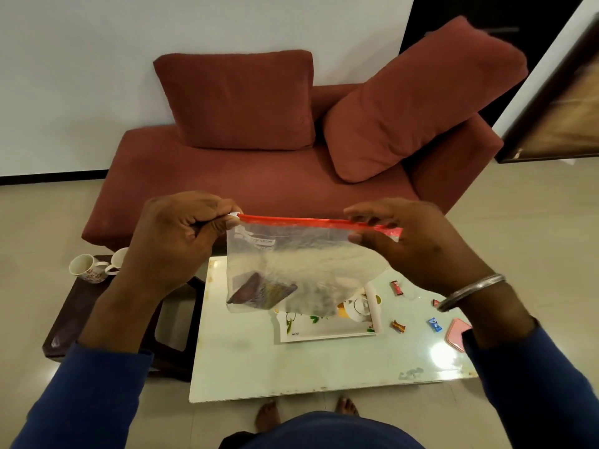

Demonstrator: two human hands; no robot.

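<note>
Pinching the red-zippered bag above the tabletop, left hand at 9 o'clock, right hand at 3 o'clock.

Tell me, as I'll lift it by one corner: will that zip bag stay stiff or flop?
Probably flops: the zip bag hangs slack and crumpled below the red zip strip, held straight by the left hand and right hand. It would likely tilt, since the dark item sits in its lower left corner.

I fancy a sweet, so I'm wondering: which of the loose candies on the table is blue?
The blue candy beside the pink case; the brown candy and red candy lie left of it.
</note>
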